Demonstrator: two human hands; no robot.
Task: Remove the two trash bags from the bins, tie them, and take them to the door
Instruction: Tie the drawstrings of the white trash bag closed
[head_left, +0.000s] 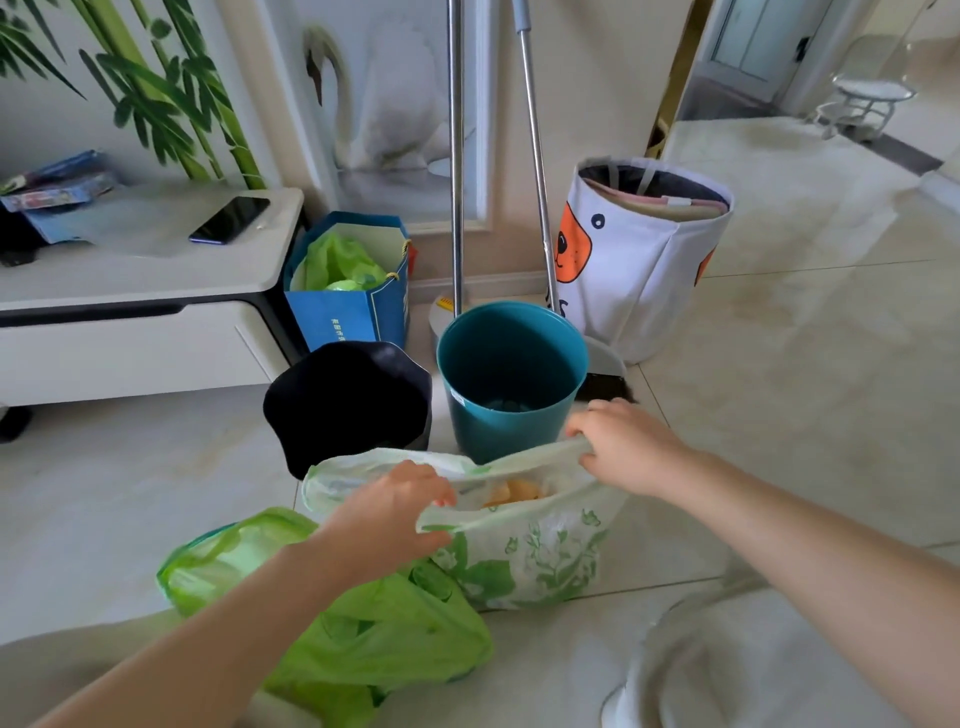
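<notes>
Both hands — left hand (387, 512), right hand (626, 447) — gripping the white printed bag (524, 545) rim; orange contents half-hidden.

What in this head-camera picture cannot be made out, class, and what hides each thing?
- Green bag: its knot, if any, hidden by the left hand and forearm.
- White printed bag: contents mostly hidden by its own folds.
- Black bin: inside too dark.
- Broom head: behind the teal bin.
</notes>
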